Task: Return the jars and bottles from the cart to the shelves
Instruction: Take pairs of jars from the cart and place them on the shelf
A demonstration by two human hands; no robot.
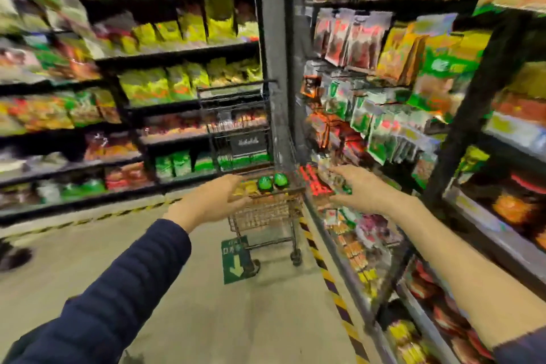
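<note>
A small wire cart (267, 214) stands in the aisle ahead of me, next to the right-hand shelves. Two jars with green lids (273, 182) sit in its top basket, along with some yellowish items that are too blurred to name. My left hand (214, 201) reaches toward the cart's left rim, fingers apart, holding nothing. My right hand (359, 186) stretches out to the right of the cart, near the shelf edge. Something small and green shows at its fingertips, but the blur hides whether it is held.
Shelves of packaged goods line the left (141, 115) and right (384, 115) sides. A grey pillar (276, 47) rises behind the cart. Yellow-black hazard tape (328, 275) runs along the right shelf base. A green floor sticker with an arrow (236, 260) lies by the cart's wheels.
</note>
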